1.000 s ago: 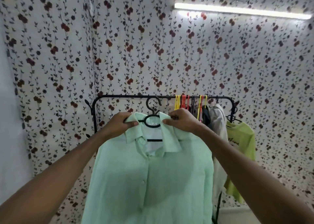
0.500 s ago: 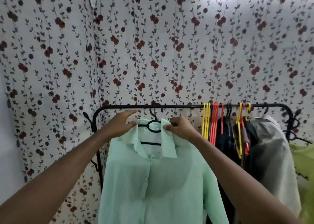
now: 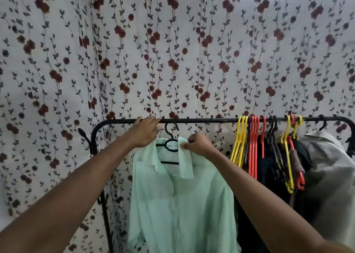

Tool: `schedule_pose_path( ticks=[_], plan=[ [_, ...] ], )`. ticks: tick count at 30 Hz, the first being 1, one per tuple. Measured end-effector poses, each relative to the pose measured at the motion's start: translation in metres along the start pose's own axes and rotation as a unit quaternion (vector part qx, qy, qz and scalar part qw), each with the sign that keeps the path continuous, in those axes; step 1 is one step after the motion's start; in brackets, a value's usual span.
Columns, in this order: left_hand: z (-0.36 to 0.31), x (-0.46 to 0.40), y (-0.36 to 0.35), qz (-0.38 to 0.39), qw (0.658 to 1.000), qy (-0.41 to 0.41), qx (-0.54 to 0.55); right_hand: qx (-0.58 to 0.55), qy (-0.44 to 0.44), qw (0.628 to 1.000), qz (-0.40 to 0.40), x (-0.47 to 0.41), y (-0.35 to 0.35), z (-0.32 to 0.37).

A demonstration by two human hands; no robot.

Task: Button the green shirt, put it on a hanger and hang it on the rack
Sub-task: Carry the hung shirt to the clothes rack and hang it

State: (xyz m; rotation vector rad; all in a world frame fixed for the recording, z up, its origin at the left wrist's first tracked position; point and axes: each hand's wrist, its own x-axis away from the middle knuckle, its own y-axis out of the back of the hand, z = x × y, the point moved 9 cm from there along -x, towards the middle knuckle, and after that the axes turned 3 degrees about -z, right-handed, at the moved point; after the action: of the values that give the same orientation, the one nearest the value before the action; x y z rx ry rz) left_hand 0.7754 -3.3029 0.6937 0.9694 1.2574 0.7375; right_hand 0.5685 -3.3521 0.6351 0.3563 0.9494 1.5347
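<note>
The light green shirt (image 3: 180,204) hangs buttoned on a black hanger (image 3: 170,147), left of centre. The hanger's hook reaches up to the black rack rail (image 3: 201,120); I cannot tell whether it sits over the rail. My left hand (image 3: 145,132) is above the shirt's left shoulder, its fingers stretched out and touching the rail. My right hand (image 3: 196,145) pinches the right collar flap together with the hanger arm under it.
Empty yellow hangers (image 3: 239,143) and red hangers (image 3: 253,147) hang on the rail to the right, then dark clothes (image 3: 272,176) and a grey garment (image 3: 330,176). The rack's left post (image 3: 94,137) curves down beside the shirt. A flowered wall stands close behind.
The shirt on its hanger has risen to the rail. My left hand let go of the collar and reached up to the rail. The view has closed in on the rack.
</note>
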Motion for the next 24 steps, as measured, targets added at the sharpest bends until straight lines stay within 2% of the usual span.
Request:
schedule_pose_path(
  ticks=[6,11,17,24],
  plan=[
    [0.0,-0.006,0.004,-0.038,0.999,-0.007,0.022,0.036,-0.033,0.999,0.003,-0.023,-0.012,0.005],
    [0.002,-0.006,0.008,-0.04,0.998,-0.005,0.04,0.045,-0.057,0.997,-0.011,-0.022,-0.018,-0.001],
    [-0.002,-0.002,0.008,-0.05,0.997,0.005,0.06,0.016,-0.046,0.997,-0.063,-0.024,0.006,0.015],
    [-0.004,0.002,0.011,-0.046,0.996,0.016,0.077,0.013,-0.018,0.996,-0.086,-0.017,0.019,0.031]
  ],
)
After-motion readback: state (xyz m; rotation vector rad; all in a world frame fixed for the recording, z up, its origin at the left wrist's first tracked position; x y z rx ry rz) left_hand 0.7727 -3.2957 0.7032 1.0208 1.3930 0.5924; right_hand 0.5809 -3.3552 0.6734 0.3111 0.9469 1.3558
